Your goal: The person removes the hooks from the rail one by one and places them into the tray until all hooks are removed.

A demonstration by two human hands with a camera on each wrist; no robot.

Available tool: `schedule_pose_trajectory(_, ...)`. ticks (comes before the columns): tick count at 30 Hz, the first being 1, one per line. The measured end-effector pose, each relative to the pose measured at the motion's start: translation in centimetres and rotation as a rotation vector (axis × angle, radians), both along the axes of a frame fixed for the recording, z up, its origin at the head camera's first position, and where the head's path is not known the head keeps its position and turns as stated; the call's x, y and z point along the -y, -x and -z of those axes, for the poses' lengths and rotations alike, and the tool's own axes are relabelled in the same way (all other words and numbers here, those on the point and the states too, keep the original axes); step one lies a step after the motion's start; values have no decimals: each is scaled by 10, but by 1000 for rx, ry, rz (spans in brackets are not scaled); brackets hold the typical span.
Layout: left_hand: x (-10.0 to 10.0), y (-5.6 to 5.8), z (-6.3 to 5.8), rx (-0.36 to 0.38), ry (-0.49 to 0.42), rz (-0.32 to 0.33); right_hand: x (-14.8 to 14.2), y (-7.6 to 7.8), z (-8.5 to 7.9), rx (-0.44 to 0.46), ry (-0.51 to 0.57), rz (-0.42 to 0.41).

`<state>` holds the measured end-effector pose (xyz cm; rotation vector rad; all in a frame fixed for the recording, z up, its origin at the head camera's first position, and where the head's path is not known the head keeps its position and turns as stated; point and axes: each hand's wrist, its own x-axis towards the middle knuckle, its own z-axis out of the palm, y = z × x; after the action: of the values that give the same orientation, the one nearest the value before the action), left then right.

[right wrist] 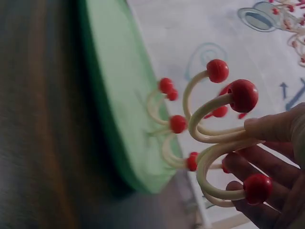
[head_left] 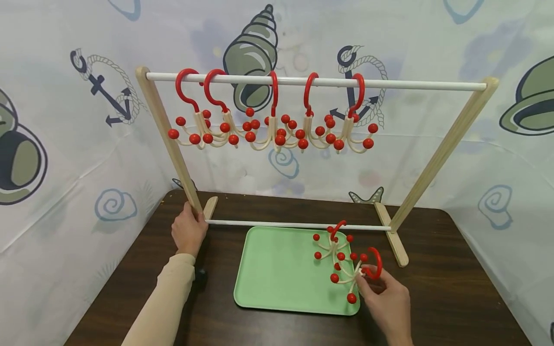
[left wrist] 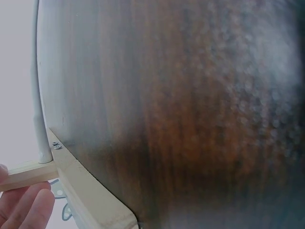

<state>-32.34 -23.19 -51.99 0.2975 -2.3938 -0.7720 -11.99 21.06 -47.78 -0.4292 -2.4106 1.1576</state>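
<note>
My left hand [head_left: 189, 230] grips the foot of the left wooden post [head_left: 173, 151] of a rack; in the left wrist view its fingers [left wrist: 35, 210] and thumb lie on opposite sides of the wood. Low over the right edge of a green tray [head_left: 281, 274], my right hand [head_left: 387, 300] pinches a cream hanger with a red hook [head_left: 356, 275] by its stem. Curved, red-balled arms of this hanger [right wrist: 224, 138] spread from the fingertips in the right wrist view. A second such hanger [head_left: 333, 247] lies at the tray's far right corner.
Several matching hangers [head_left: 273, 122] hang from the white top rail [head_left: 415, 85], bunched from its left end past the middle. Along the tray's far side runs the lower white rail [head_left: 242, 223]. The right post's wooden foot [head_left: 396, 245] sticks out toward me on the dark table [head_left: 450, 293].
</note>
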Motion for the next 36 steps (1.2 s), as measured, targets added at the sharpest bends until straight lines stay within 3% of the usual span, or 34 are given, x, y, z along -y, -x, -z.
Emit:
schedule_pose_trajectory(9, -1, -4, -4, -6, 1, 2, 10, -3, 14, -23, -55, -21)
schedule_pose_trajectory(17, 1, -4, -2, -15, 1, -10, 22, 5, 24, -5, -66, -67)
schedule_pose_trajectory(24, 1, -3, 0, -6, -2, 1, 28, 11, 30, 4, -169, -112)
schedule_pose_trajectory(36, -2, -2, -3, -10, 1, 6, 29, 15, 36, 15, -141, -111)
